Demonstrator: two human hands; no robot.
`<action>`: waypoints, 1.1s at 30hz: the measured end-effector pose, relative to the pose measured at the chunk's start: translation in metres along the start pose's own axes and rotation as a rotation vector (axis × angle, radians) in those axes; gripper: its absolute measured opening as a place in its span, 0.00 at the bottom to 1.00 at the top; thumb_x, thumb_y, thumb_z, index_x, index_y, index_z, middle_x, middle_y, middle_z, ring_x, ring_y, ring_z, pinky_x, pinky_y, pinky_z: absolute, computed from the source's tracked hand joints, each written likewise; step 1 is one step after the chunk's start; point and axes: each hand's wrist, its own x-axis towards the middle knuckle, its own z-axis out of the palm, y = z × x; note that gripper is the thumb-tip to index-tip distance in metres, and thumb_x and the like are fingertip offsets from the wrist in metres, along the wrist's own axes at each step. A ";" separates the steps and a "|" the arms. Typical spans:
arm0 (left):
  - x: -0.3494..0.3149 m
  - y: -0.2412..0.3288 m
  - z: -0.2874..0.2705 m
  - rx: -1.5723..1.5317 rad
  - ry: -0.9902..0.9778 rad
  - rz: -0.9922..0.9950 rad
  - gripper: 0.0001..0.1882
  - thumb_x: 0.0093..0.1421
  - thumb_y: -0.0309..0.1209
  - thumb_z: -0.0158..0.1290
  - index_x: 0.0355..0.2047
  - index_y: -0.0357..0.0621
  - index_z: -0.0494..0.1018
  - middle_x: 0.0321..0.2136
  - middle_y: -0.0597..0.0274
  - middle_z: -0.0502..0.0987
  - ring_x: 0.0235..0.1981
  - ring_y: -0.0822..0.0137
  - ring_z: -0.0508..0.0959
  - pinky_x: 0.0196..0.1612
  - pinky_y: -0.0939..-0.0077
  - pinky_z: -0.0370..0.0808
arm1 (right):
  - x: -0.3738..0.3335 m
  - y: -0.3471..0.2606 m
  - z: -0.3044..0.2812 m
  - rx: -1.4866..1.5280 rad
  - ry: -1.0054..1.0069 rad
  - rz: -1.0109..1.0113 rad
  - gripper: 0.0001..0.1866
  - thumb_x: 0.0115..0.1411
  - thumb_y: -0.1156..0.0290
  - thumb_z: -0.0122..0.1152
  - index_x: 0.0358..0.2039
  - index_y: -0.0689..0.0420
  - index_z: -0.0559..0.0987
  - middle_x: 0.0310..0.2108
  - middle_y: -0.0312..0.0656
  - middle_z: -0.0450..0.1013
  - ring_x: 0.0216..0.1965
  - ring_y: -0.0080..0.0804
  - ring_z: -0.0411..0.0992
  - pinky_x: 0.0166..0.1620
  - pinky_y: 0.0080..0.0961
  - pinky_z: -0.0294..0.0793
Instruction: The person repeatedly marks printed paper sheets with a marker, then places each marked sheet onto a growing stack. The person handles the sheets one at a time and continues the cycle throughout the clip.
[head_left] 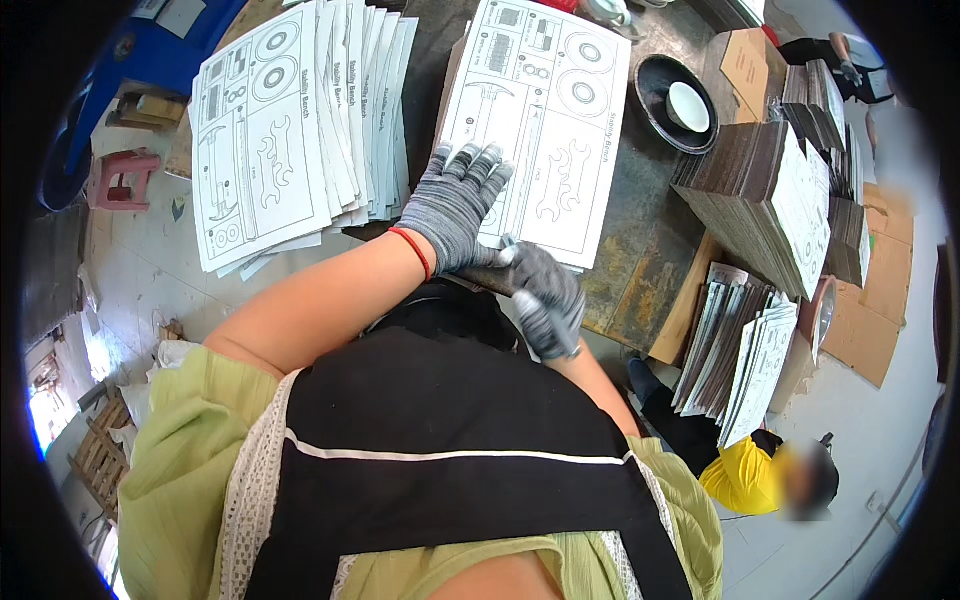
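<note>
My left hand (455,205), in a grey knit glove with white fingertips, lies palm down with its fingers stretched over the lower left of a white printed sheet (575,110). The sheet tops a stack and bears line drawings of wrenches, a hammer and round parts. At the stack's near edge, my gloved right hand (545,300) is closed round a slim grey stick-like tool (562,328). Its exact kind cannot be made out. To the left, a fanned pile of like printed sheets (265,140) overhangs the table edge.
A black bowl (650,85) with a white cup (687,106) stands right on the worn table (625,290). Tall board stacks (735,200) and upright sheets (735,345) crowd the right. A person in yellow (745,478) is at lower right; a pink stool (124,178) stands left.
</note>
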 end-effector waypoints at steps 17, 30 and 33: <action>-0.065 -0.009 -0.018 -0.005 0.103 0.262 0.33 0.54 0.49 0.53 0.57 0.46 0.64 0.52 0.49 0.70 0.50 0.54 0.73 0.52 0.63 0.70 | -0.003 0.055 -0.110 0.827 0.621 -0.119 0.13 0.53 0.68 0.54 0.14 0.56 0.68 0.16 0.36 0.62 0.20 0.30 0.60 0.49 0.38 0.66; -0.233 -0.170 -0.022 0.165 0.147 -0.477 0.28 0.47 0.23 0.46 0.52 0.52 0.71 0.53 0.51 0.70 0.56 0.51 0.67 0.60 0.59 0.60 | 0.013 0.071 -0.072 0.899 0.528 -0.060 0.14 0.51 0.72 0.54 0.33 0.69 0.79 0.31 0.50 0.76 0.25 0.29 0.70 0.35 0.24 0.71; -0.196 -0.130 -0.017 0.046 0.306 -0.380 0.27 0.47 0.31 0.52 0.51 0.52 0.71 0.52 0.54 0.70 0.55 0.53 0.67 0.60 0.58 0.60 | 0.018 0.058 -0.064 0.890 0.548 0.022 0.12 0.54 0.68 0.56 0.24 0.66 0.76 0.23 0.42 0.69 0.26 0.31 0.69 0.45 0.36 0.69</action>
